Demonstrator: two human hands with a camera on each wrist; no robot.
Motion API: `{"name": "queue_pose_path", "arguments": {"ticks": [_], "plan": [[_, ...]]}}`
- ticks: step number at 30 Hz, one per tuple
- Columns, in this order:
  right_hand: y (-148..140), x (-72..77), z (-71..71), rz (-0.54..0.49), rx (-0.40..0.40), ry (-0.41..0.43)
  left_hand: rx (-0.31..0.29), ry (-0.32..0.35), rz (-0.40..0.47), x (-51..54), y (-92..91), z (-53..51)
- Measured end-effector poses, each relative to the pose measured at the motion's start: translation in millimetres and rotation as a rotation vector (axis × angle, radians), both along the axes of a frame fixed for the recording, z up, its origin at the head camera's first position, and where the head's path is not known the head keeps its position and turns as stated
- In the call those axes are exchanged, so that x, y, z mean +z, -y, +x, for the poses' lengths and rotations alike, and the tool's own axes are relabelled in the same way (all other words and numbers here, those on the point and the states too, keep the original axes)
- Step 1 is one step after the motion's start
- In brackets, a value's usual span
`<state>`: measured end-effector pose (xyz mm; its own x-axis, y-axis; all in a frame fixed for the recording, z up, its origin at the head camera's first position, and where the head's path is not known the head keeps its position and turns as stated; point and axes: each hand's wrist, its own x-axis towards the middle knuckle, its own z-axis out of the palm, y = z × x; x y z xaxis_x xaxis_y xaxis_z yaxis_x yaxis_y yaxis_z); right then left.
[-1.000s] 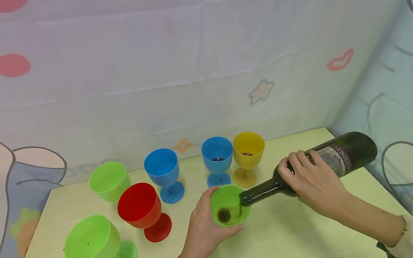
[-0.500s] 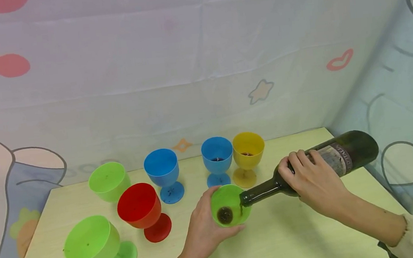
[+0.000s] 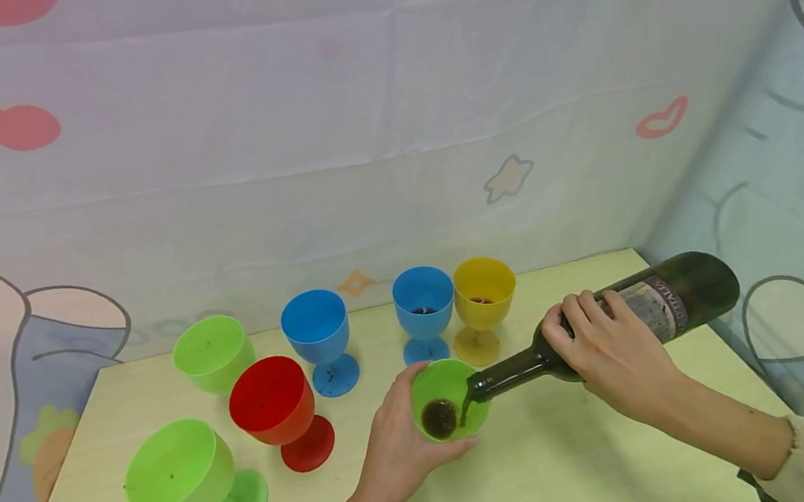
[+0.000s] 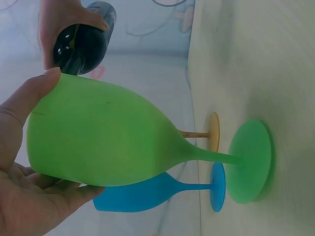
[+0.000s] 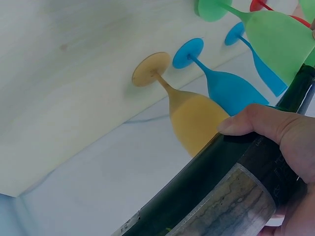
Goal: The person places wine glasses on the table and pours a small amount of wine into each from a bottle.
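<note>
My left hand (image 3: 400, 443) grips the bowl of a green goblet (image 3: 477, 424), whose foot appears to rest on the table in the left wrist view. My right hand (image 3: 609, 350) holds a dark green bottle (image 3: 699, 287) by its shoulder, tilted with its mouth over the goblet's right rim. A thin dark stream runs from the mouth into the goblet, where dark liquid (image 3: 438, 419) pools. Behind the goblet stand a blue goblet (image 3: 423, 296) and a yellow goblet (image 3: 485, 283), both with a little dark liquid inside.
To the left on the pale table (image 3: 575, 461) stand another blue goblet (image 3: 315, 324), a red goblet (image 3: 274, 401), a green goblet (image 3: 212, 354) and a nearer green goblet (image 3: 179, 470). A printed cloth (image 3: 253, 136) hangs behind the table.
The dark pool in the held goblet has grown and the stream looks thicker. The bottle's base has risen slightly. Both hands keep their grips.
</note>
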<state>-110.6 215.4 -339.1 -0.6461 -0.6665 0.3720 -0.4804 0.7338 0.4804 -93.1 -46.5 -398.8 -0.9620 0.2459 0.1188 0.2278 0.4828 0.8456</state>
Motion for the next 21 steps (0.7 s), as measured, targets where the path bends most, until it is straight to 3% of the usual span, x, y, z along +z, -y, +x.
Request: {"name": "queue_pose_path", "arguments": {"ticks": [21], "plan": [[-2.3,-6.0,3.9,-0.04,0.001,0.002,-0.011,0.009,0.021,0.2,-0.6,0.8]]}}
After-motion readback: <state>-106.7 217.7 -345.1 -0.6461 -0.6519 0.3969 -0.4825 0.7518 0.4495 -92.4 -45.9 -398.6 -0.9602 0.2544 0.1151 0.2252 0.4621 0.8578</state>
